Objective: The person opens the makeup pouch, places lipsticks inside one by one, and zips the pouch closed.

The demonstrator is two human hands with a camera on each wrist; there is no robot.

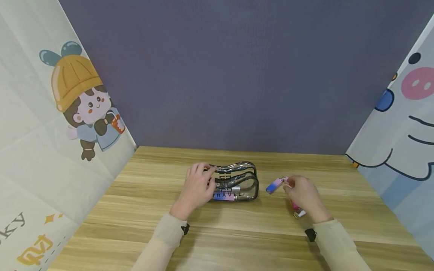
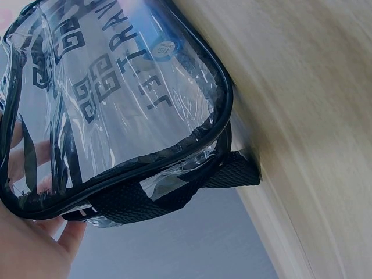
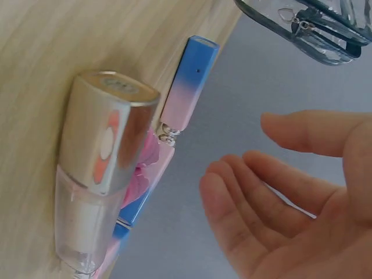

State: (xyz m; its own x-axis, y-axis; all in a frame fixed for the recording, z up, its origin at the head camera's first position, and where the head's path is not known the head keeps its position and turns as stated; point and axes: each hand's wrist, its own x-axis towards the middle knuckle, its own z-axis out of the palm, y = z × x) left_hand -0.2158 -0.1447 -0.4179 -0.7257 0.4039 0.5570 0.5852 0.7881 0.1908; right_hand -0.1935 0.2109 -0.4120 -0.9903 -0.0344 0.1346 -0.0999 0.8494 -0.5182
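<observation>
The wood-grain table (image 1: 112, 218) looks slick to me, so with my left hand (image 1: 196, 184) gripping the clear pouch (image 2: 122, 104), my right hand (image 1: 301, 192), thumb and fingers parted, could nudge the blue-and-pink stick (image 1: 274, 186) beside the pouch out of reach.

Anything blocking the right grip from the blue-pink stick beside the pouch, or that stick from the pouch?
Nothing visible blocks the right grip from the blue-pink stick; only tabletop shows between it and the clear pouch. I can't tell whether that is open.
</observation>
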